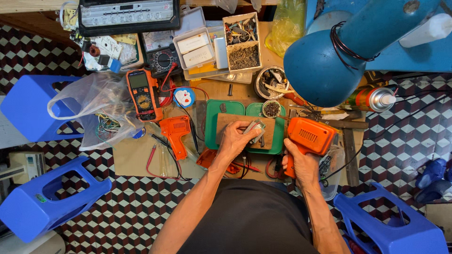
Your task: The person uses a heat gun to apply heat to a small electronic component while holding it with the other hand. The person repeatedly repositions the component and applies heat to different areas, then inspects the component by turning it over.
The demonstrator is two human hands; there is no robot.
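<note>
Left hand [234, 138] pinches a small metal part [254, 129] steady on the wooden block [268, 134]; right hand [299, 162] grips the orange soldering gun [308, 136] just right, ready.

Person at work, seen from above

Black, plain short-sleeved top covers the torso; both forearms bare from above the elbow. Left hand [234, 140] and right hand [300, 164] bare: no gloves, watch or rings visible.

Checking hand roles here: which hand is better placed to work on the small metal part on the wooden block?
Left. The left hand already pinches the small metal part over the wooden block. The right hand is wrapped around the orange drill body's grip, off to the side.
</note>
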